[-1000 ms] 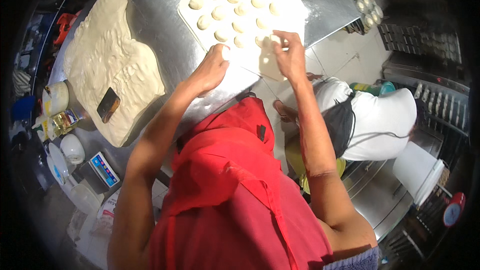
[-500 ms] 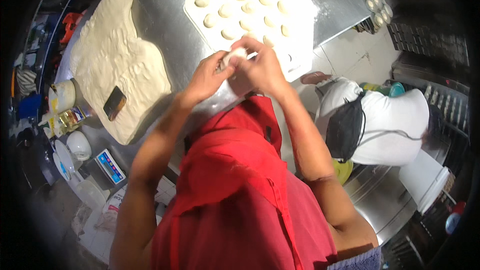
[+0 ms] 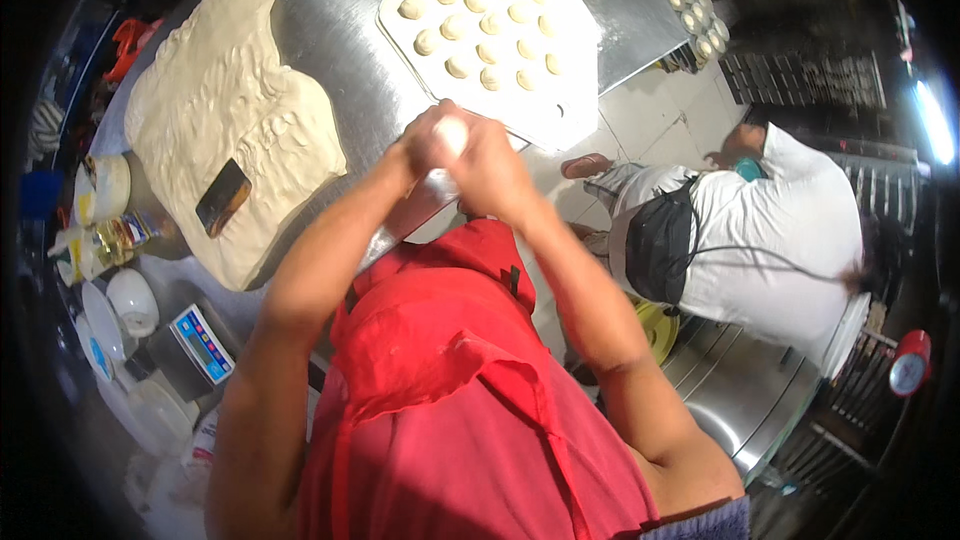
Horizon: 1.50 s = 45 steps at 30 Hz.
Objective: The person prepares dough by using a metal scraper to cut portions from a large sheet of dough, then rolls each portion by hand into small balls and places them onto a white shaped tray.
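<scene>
A small pale dough ball sits between my two hands at the near edge of the steel table. My left hand curls round its left side, blurred by motion. My right hand closes on it from the other side, so only the top of the ball shows. Just beyond my hands lies a white board with several rows of rounded dough pieces. To the left spreads a large, dimpled slab of dough. A dark, flat rectangular object with a brownish edge rests on it.
A digital scale, a white bowl and a bottle of yellow liquid stand at the left. Filled moulds sit by the table's far right corner. Another person in a white shirt bends over at the right.
My hands have come slightly nearer and to the left, closing more tightly round the dough ball. The other person has shifted, and an arm now shows. The view has turned a little.
</scene>
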Motion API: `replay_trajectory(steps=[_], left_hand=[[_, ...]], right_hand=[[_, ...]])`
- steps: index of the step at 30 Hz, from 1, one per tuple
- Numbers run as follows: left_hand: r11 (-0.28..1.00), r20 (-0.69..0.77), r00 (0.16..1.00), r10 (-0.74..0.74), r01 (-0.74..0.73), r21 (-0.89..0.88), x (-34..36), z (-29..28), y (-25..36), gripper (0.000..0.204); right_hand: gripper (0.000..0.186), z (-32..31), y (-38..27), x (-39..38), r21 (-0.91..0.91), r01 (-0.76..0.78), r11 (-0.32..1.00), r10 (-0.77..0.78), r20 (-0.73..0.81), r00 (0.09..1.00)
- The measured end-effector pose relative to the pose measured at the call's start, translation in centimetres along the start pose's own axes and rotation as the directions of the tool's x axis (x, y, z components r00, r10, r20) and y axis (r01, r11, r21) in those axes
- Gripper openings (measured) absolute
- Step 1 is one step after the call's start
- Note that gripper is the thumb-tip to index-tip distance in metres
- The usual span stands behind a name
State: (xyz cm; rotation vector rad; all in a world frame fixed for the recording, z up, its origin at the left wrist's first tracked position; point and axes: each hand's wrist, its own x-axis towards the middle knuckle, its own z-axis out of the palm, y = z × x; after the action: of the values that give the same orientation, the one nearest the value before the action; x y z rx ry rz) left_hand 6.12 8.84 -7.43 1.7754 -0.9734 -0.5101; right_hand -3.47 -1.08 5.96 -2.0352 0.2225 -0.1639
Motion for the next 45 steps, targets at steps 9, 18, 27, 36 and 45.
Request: replay_trajectory(steps=[9, 18, 27, 36, 45], left_hand=[[0.886, 0.153, 0.874, -0.461, 0.444, 0.131, 2.0, 0.8, 0.9, 0.051], [0.894, -0.072, 0.897, -0.435, 0.44, 0.078, 0.1, 0.8, 2.2, 0.065], [0.763, 0.272, 0.844, -0.462, 0.535, -0.362, -3.5, 0.6, 0.2, 0.035], [0.987, 0.042, 0.993, -0.11, 0.104, 0.12, -2.2, -1.2, 9.2, 0.028], [0.873, 0.019, 0.902, -0.431, 0.411, 0.264, -2.4, -0.5, -3.6, 0.025]], right_hand=[[0.042, -16.2, 18.7, 9.8, -0.291, -0.274, 0.917, 0.18, -0.311, 0.933], [0.038, -13.3, 17.9, 10.3, -0.03, -0.476, 0.879, 0.466, -0.156, 0.871], [0.025, -3.1, 11.0, 3.6, 0.147, -0.354, 0.924, 0.324, 0.192, 0.926], [0.051, -3.4, 2.9, 0.7, -0.137, -0.278, 0.951, 0.271, -0.07, 0.96], [0.044, -0.1, 4.0, 2.6, 0.057, -0.266, 0.962, 0.258, 0.124, 0.958]])
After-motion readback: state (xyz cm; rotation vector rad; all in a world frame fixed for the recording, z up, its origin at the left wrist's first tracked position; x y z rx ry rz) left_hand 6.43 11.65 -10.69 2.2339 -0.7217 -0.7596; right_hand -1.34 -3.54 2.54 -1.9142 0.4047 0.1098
